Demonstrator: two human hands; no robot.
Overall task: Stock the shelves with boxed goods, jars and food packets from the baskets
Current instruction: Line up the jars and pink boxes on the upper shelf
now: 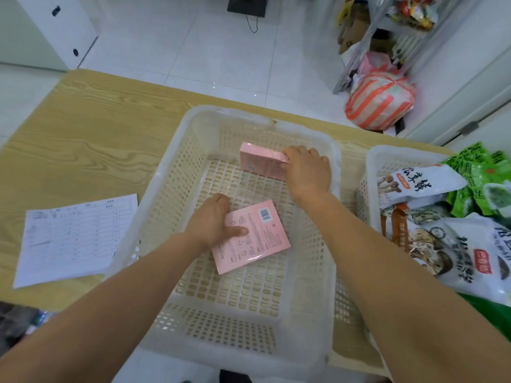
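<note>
Wooden surface (96,134) bears a basket (193,115); inside, left hand (210,223) fingers clamp a flat box (258,239), right hand (307,172) an upright box (258,161).

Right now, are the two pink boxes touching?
Apart. Head view shows bare basket floor between the far pink box and the near pink box.

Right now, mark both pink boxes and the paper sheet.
near pink box (257,244): head view, on its flat printed back face.
far pink box (258,163): head view, on its tilted broad face.
paper sheet (74,239): head view, middle of the page.
</note>
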